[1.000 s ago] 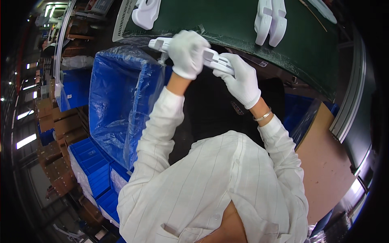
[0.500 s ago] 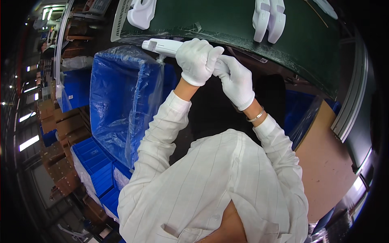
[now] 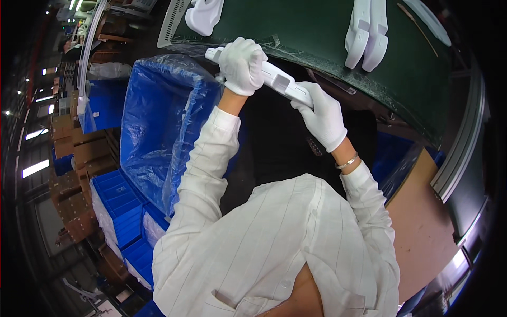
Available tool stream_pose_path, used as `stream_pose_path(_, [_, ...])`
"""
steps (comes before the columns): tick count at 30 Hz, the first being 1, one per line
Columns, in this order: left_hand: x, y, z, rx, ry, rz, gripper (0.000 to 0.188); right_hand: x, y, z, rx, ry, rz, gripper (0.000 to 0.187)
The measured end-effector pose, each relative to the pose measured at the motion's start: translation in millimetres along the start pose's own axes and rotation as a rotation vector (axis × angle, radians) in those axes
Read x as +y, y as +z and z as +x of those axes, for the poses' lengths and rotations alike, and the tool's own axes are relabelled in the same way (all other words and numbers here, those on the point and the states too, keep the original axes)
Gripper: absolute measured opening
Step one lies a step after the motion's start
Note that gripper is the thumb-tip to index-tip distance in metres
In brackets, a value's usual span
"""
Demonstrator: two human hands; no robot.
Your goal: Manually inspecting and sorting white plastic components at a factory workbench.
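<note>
Both of my hands wear white knit gloves and hold one long white plastic part (image 3: pixel 278 80) with a rectangular recess near its middle. My left hand (image 3: pixel 242 66) is closed around it toward its left end, which sticks out past the fist. My right hand (image 3: pixel 323 115) grips its right end between thumb and fingers. The part slants down to the right, in front of the green work surface's near edge. Two similar white parts (image 3: pixel 367 42) lie side by side on that green surface (image 3: pixel 306 31), farther right. Another white part (image 3: pixel 204 17) with a looped end lies at the far left.
A blue bin (image 3: pixel 161 116) lined with clear plastic stands left of my left arm. Smaller blue trays (image 3: pixel 117 203) sit below it. A brown board (image 3: pixel 420 216) and a metal rail (image 3: pixel 462 142) are on the right. A thin stick (image 3: pixel 417 26) lies on the green surface.
My left hand has slid toward the part's left end. My right hand has moved right and down, so the hands are farther apart and the recessed middle shows. The view has shifted a little.
</note>
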State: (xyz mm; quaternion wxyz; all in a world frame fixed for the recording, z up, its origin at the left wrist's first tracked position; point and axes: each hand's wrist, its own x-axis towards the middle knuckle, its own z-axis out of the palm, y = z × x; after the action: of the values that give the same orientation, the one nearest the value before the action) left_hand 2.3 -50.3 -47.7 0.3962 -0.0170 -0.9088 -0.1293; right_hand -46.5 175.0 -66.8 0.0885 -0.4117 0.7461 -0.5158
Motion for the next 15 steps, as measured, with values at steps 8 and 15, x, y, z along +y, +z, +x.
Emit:
stream_pose_path(8, [-3.5,5.4,5.7,0.0,-0.012,0.073,0.06,3.3,-1.4,22.2,-0.106,-0.022,-0.094,0.041])
stream_pose_path(15, [-17.6,2.4,7.4,0.047,-0.25,0.018,0.077,75.2,-26.1,-41.5,-0.496,0.322,-0.388,0.02])
